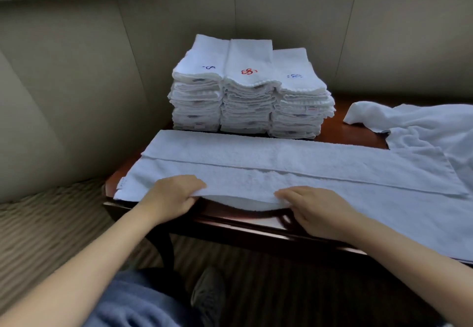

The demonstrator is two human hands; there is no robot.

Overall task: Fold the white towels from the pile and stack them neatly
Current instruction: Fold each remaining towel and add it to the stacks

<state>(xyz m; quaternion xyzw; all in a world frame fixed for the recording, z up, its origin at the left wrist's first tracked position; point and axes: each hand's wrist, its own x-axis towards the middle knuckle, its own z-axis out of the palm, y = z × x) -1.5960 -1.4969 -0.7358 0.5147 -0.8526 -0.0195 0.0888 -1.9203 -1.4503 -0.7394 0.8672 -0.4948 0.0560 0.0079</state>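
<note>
I am working on the lengthwise fold of one white towel (281, 170), which is lying flat across the near part of the dark wooden tabletop (363, 139), just in front of the folded stacks. My left hand (171, 196) and right hand (314, 211) are both gripping the towel's near edge, fingers curled over the top and thumbs tucked beneath, so that the edge between them is lifting off the tabletop in a shallow arch. A straight hem line is already running across the towel's middle, which I am reading as one long side having been brought in; I judge I am starting to carry the near side up and over it.

The next move is calling for both hands rising together and travelling away from me at an even pace, so the edge is landing parallel to that hem line rather than skewed. The far right end of the towel is sitting well beyond my right hand, so it may be lagging and needing a smoothing pass.

Counting: I am seeing three stacks of folded towels (250, 91) standing side by side and touching, each topped with an embroidered mark, two blue and one red in the middle. One towel is under my hands. At the right, a loose pile (422, 126) is waiting; how many towels it holds I cannot tell.
</note>
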